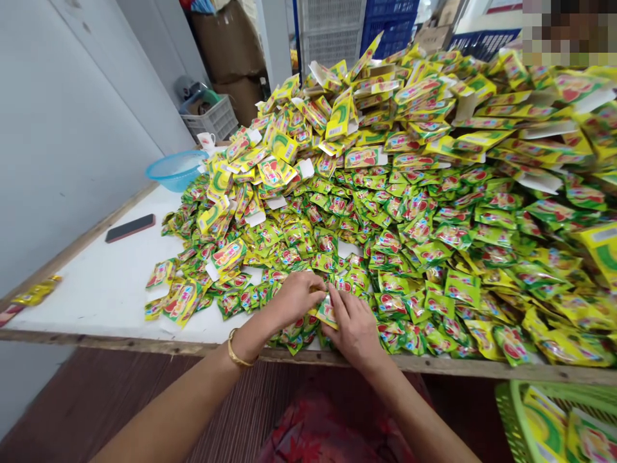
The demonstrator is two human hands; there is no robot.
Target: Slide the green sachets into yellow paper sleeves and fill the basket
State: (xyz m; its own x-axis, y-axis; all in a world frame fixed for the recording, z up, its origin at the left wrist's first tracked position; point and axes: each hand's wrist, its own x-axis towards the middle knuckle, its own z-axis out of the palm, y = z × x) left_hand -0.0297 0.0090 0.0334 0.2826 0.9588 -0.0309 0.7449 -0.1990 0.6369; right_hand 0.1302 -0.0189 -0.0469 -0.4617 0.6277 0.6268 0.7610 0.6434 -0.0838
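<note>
Near the table's front edge my two hands meet around a small yellow and green box. My left hand [297, 297], with a gold bangle at the wrist, has its fingers closed at the box's upper left corner. My right hand [355, 326] holds the right side of the box [326, 311], its fingers along the edge. Parts of the box are hidden by the fingers. Green packets [393, 302] with red fruit pictures lie under and around both hands. Behind them rises a heap of yellow boxes [342, 116], several with white flaps open.
On the white table [96, 283] lie a dark phone [130, 227] and yellow sachets [38, 290] at the left. A blue basin [176, 168] stands farther back. A green basket [511, 418] holding boxes is at the lower right. Crates [332, 32] stand behind.
</note>
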